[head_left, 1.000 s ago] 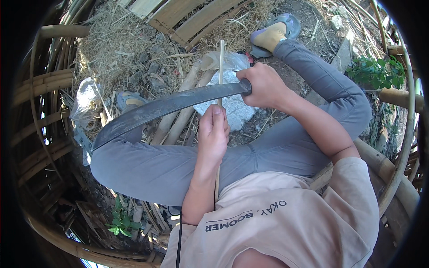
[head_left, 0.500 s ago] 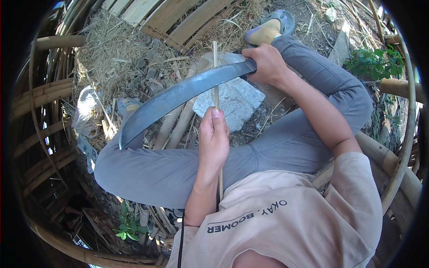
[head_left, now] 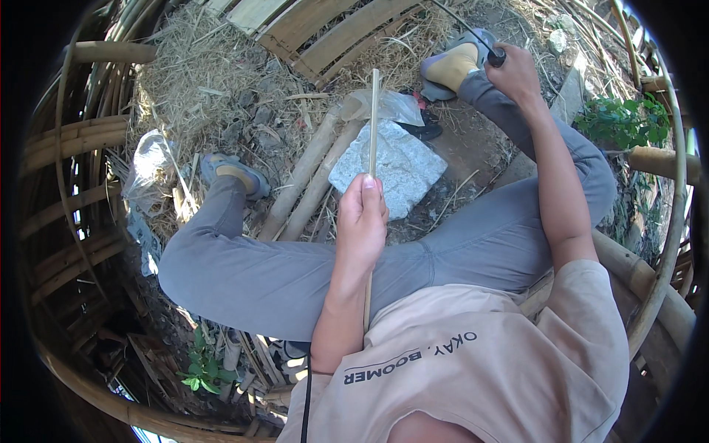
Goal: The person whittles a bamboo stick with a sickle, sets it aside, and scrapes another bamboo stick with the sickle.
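My left hand is wrapped round a thin bamboo strip, its thumb along the near face. The strip stands up past my fist, and its lower end runs down along my forearm to my shirt. Behind it lies a flat, pale grey stone on the ground between my legs. Out at the upper right, over my right shin, my right hand grips the dark handle of a machete. Its blade shows as a thin dark line, seen edge-on, pointing up and left out of view.
Two bamboo poles lie left of the stone, with a clear plastic bag beyond it. A slatted wooden pallet stands at the far side. Dry straw covers the ground at left. Bamboo railings curve around me.
My right hand has swung the machete away from the bamboo strip, up and to the right. The blade's broad side was visible across the strip before. My left hand keeps its grip, barely shifted.
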Available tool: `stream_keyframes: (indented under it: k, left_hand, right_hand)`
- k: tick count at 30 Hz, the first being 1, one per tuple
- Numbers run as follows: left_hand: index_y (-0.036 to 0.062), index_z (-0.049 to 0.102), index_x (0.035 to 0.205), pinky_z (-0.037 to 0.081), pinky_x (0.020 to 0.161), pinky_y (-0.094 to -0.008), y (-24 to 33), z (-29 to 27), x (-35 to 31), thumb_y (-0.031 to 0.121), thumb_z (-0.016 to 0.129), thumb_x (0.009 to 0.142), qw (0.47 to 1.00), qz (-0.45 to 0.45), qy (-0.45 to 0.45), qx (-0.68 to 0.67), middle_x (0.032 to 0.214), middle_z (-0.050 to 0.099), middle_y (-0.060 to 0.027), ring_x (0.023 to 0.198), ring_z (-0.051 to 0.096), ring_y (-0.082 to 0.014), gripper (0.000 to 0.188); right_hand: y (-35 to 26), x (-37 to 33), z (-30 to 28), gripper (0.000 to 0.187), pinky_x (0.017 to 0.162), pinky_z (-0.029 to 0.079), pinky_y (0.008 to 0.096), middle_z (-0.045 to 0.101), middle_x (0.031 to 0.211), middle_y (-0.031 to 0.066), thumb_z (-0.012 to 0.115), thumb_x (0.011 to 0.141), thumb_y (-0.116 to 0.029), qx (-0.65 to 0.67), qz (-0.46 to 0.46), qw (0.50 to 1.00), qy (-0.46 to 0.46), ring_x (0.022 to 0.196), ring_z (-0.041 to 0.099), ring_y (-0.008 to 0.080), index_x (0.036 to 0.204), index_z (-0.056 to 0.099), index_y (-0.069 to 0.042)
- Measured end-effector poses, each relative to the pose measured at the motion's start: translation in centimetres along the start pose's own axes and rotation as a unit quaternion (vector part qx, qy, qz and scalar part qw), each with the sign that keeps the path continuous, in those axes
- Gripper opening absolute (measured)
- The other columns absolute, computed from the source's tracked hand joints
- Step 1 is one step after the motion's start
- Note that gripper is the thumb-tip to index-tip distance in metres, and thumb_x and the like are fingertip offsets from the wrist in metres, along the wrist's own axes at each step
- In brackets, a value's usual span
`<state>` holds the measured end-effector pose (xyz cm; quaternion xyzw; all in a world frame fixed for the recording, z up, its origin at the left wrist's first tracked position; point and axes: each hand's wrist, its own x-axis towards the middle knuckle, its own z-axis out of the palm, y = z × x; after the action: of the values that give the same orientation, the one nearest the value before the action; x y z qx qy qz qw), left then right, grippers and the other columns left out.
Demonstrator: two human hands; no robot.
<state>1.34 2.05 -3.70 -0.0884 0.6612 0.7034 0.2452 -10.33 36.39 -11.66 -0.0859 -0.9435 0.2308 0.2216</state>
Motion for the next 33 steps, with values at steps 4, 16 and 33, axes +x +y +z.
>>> stream_keyframes:
  k: [4,16,33]
  left_hand:
    - [0.0123,0.047,0.089,0.018,0.042,-0.0195,0.2,0.2,0.0,0.035,0.039,0.110,0.999,-0.026,-0.017,-0.017,0.064,0.029,0.0103,0.051,0.026,0.0004,0.031]
    - [0.0081,0.050,0.090,0.020,0.044,-0.0216,-0.6,-0.2,1.0,0.027,0.040,0.109,0.999,-0.023,0.020,0.010,0.062,0.033,0.0094,0.051,0.027,-0.0005,0.028]
    - [0.0024,0.053,0.087,0.030,0.049,-0.0301,-1.7,0.1,1.2,0.023,0.042,0.107,0.988,-0.003,0.058,0.143,0.061,0.042,0.0023,0.052,0.037,-0.0078,0.031]
  right_hand:
    - [-1.8,-1.2,-0.3,0.022,0.067,0.054,0.0414,0.066,0.072,0.0227,0.069,0.076,-0.017,0.067,-0.028,0.997,0.029,0.070,0.070,0.0345,0.089,0.071,0.000]
    - [-12.9,-6.4,-0.8,0.015,0.066,0.054,0.0448,0.064,0.063,0.0185,0.066,0.065,-0.012,0.178,-0.098,0.940,-0.275,0.067,0.065,0.0394,0.076,0.069,-0.001]
    - [-14.4,-8.5,0.3,0.016,0.066,0.051,0.0488,0.061,0.062,0.0212,0.069,0.062,-0.011,0.179,-0.111,0.920,-0.330,0.069,0.064,0.0419,0.073,0.068,0.000]
